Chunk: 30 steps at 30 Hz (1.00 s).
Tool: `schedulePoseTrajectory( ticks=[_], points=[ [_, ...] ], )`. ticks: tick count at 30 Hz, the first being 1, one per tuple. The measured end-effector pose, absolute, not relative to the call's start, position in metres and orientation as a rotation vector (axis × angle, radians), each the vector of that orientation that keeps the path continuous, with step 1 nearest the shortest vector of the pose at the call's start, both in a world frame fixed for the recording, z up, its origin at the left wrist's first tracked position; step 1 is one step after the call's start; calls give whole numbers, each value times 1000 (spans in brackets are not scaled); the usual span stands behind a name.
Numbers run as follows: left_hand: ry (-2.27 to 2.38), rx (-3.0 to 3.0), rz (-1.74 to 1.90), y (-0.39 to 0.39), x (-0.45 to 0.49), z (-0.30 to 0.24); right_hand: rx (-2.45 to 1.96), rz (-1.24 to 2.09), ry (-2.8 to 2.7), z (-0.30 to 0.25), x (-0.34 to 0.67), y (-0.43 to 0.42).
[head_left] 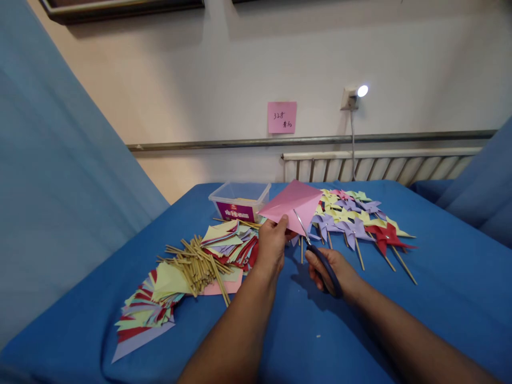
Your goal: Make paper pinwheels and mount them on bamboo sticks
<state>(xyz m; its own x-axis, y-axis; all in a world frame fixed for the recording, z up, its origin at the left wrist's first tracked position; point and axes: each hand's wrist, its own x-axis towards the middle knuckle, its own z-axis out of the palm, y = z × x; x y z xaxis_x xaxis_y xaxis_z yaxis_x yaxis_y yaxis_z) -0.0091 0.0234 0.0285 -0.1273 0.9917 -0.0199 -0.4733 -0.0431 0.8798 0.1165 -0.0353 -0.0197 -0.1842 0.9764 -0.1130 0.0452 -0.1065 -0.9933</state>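
Observation:
A square of pink paper (294,200) is raised above the table, pinched at its near edge by my left hand (274,240). My right hand (330,269) is closed round the dark handles of a pair of scissors (326,266). The scissor blades lie at the lower right part of the pink paper, pointing toward its middle. Whether they have cut into it I cannot tell. Just behind and to the right of my hands lie several finished paper pinwheels on sticks, a red pinwheel (386,237) nearest.
Left of my hands are a heap of thin wooden sticks (196,266), a pile of coloured paper (228,242) and a fanned stack of paper (144,312). A clear plastic box (240,200) stands behind them. A blue cloth (224,346) covers the table. Blue curtains hang at both sides.

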Motion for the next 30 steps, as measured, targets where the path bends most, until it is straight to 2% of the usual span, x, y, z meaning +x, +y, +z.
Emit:
schedulePoseTrajectory(
  ticks=[30],
  points=[
    [928, 791, 1492, 23, -9, 30, -1193, 1418, -1290, -27, 115, -33]
  ],
)
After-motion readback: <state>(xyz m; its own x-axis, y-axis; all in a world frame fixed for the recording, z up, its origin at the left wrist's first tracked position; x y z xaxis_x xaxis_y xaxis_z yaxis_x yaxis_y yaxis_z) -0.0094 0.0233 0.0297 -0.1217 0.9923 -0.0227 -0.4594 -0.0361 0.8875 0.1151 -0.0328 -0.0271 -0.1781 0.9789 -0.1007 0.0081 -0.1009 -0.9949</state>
